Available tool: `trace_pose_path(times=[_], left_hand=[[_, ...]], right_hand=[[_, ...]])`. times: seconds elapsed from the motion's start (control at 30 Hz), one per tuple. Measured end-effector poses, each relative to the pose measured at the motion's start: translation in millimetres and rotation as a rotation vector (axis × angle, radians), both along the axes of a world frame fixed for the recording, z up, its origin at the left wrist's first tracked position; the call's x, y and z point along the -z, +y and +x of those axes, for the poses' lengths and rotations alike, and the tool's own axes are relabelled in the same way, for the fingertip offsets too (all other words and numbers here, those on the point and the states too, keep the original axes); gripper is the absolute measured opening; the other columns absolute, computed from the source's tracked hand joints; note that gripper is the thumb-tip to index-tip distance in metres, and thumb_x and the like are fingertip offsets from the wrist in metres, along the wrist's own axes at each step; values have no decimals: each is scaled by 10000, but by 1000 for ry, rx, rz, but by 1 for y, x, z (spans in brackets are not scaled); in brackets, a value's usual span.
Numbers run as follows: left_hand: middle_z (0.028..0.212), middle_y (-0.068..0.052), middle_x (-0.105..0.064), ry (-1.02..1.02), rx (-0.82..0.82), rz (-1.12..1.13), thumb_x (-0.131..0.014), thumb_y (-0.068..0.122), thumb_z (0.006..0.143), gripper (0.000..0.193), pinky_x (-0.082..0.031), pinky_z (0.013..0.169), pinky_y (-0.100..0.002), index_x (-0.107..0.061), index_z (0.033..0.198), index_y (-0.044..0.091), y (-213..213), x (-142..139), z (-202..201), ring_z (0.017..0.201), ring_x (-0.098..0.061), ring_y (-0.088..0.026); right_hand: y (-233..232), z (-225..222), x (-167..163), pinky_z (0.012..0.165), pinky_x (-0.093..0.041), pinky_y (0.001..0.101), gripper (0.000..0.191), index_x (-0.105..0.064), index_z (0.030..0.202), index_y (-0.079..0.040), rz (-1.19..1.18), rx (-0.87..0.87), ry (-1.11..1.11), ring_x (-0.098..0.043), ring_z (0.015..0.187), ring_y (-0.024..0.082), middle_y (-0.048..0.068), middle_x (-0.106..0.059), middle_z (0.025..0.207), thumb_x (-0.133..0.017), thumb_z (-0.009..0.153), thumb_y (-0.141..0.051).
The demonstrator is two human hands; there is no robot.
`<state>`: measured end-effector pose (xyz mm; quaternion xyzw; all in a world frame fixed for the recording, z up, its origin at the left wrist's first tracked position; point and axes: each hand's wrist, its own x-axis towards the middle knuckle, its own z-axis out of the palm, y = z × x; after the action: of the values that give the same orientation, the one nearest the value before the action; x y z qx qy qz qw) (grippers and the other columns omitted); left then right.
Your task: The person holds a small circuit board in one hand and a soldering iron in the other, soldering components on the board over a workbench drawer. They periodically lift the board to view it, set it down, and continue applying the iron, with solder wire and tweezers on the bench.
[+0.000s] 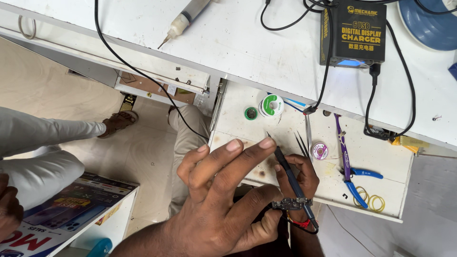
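My left hand (221, 200) fills the foreground, back up, fingers spread and pointing up and right. Its thumb presses a small dark circuit board (291, 204) with red wires below it. Just to the right, my right hand (300, 177) is closed round a slim black pen-like tool (284, 164). The tool's fine tip (268, 135) points up and left over the drawer, and its cable end hangs by the board. Both hands are held above the open white drawer (238, 124).
The drawer holds a green-and-white solder spool (271, 104), a small green disc (251, 113), tweezers (301, 143), purple-and-blue pliers (350, 169) and yellow rubber bands (373, 202). On the bench are a black charger box (353, 33) and a syringe (183, 20). Another person's sandalled foot (119, 122) is at left.
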<state>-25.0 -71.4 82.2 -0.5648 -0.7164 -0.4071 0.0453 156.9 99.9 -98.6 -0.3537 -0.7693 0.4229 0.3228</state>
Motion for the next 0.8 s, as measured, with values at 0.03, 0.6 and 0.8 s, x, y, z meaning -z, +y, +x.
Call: trace_pose_path(times=[0.03,0.6,0.8], left_hand=[[1597,-37,-463,-8,5,-3,-707,436,1097,230,-112,1267,-452,-780,985,249,0,0,1,1522,-206,-204],[1597,-9,-463,48,44,21,-720,439,1113,208,-130,1270,-442,-798,1040,261,9,-1,4,1521,-213,-188],[1554,-11,-487,74,37,14,-748,402,1071,155,-156,1235,-438,-809,1016,271,10,-1,4,1484,-235,-190]], right_hand=[[0,0,1,859,-579,255,295,-627,1122,10,-1,-2,11,-739,1011,159,119,-750,1042,-782,872,19],[0,2,-6,773,-570,233,274,-631,1118,12,-68,18,12,-716,955,122,118,-747,1004,-785,893,-13],[1,4,-4,765,-559,221,283,-634,1122,12,-72,17,9,-707,944,115,117,-750,1006,-788,887,-14]])
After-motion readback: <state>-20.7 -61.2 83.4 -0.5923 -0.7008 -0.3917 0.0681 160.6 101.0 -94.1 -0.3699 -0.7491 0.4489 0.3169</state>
